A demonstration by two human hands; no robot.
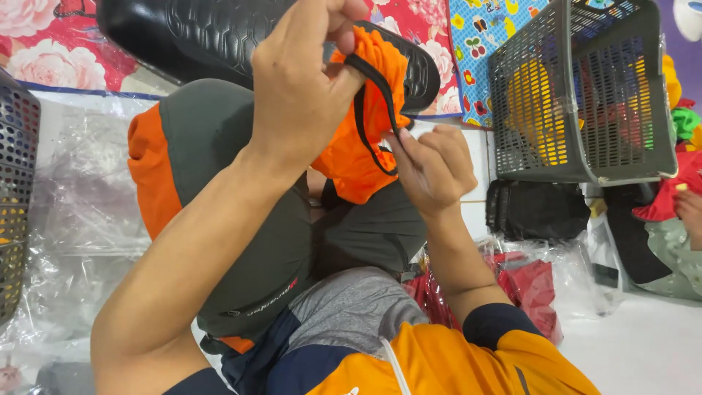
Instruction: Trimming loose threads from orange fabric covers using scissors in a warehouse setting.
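Note:
My left hand (303, 88) is raised at the top centre and grips the upper part of a small orange garment with black trim (358, 157). My right hand (433, 167) pinches the garment's black strap at its right side, just below the left hand. The garment hangs between both hands above my lap. My legs in dark grey shorts with orange panels (219, 183) lie beneath it. I wear an orange, grey and navy shirt (409, 358).
A grey perforated plastic basket (585, 88) holding coloured clothes stands at the upper right. Another grey basket (18, 190) is at the left edge. Clear plastic bags (80, 212) cover the floor at left. Red packed items (530, 285) and a black bundle (537, 208) lie at right.

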